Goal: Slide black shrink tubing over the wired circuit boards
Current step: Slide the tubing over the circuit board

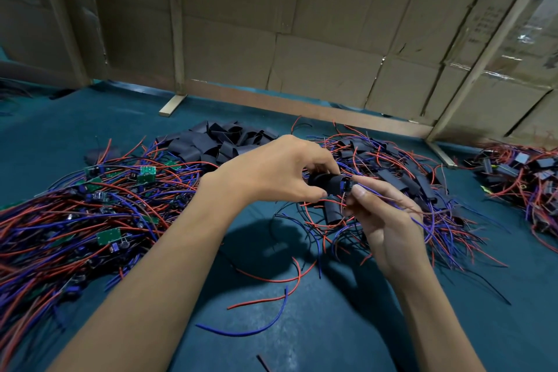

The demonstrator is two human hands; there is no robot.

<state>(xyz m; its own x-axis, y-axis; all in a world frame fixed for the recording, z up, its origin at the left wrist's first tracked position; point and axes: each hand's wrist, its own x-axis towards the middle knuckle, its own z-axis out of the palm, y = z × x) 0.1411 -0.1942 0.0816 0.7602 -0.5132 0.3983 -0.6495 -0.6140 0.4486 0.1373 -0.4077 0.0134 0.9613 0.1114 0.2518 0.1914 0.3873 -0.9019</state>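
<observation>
Right up close there's a loose blue wire (241,331) and a couple of stray red wires (271,278) lying on the teal worktop (332,326), with both bare forearms coming in over them. Just past that the two hands meet in the middle, held up off the surface. The left hand (271,172) has its fingers curled round a piece of black shrink tubing (324,184), thumb underneath and the other fingers on top. The right hand (383,217) is pinching the end of a wired circuit board (347,186) between thumb and forefinger, right at the mouth of the tube, and the board's blue and red leads trail out over its palm to the right. Looks like the board is partly inside the tube, but how far in I can't tell. Off to the left sits a big tangle of bare green boards with red and blue wires (90,214). Directly behind the hands is a heap of cut tubing pieces (217,142), and to the right of that a pile of sleeved boards (401,178). Further right there's another wire pile (519,178). At the back a cardboard wall (302,39) with wooden battens closes off the worktop.
</observation>
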